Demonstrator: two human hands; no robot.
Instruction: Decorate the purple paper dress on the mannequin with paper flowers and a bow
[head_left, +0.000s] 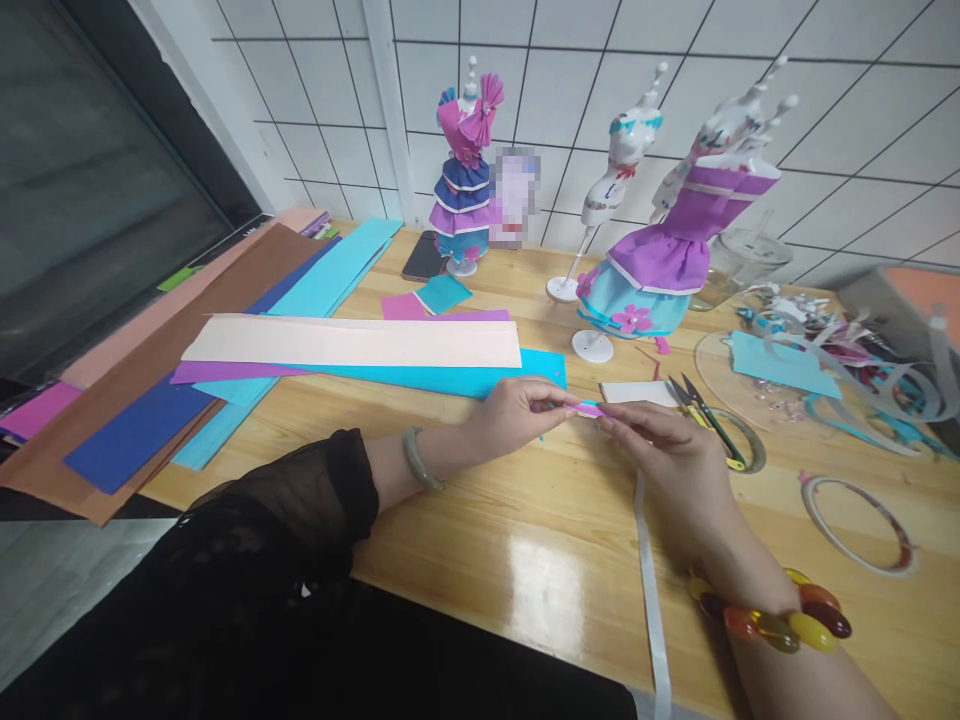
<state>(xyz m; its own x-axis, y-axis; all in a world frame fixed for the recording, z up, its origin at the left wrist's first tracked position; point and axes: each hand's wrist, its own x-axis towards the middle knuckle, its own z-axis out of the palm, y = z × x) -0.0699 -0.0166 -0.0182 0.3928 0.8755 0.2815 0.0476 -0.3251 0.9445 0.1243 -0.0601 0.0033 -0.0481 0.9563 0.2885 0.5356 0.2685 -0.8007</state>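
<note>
In the head view, the only one, both hands meet above the middle of the tabletop [457, 530], to the near side of a blue sheet [544, 368] and a cream sheet [360, 342]. The left hand [517, 412] and the right hand [671, 455] share a small purple strip [589, 409] with bits of blue and white along it; the left fingers are pinched together on its left end, the right fingers clamped on its right end. The strip looks thin and soft, so uneven pressure or a twist between the two grips could crease it or skew its layers. A white ribbon [649, 590] runs from beneath the right hand down past the near edge; whether it joins the strip I cannot tell, but a sleeve or wrist catching it could drag things about. To the right of a white card [637, 393] lie snips [705, 415], their points facing far and left, close to the right hand; a careless sideways reach could meet the blades. Farther off stands a dressed mannequin [660, 245] on a slim stand; its top-heavy look suggests a bumped forearm could topple it.
</note>
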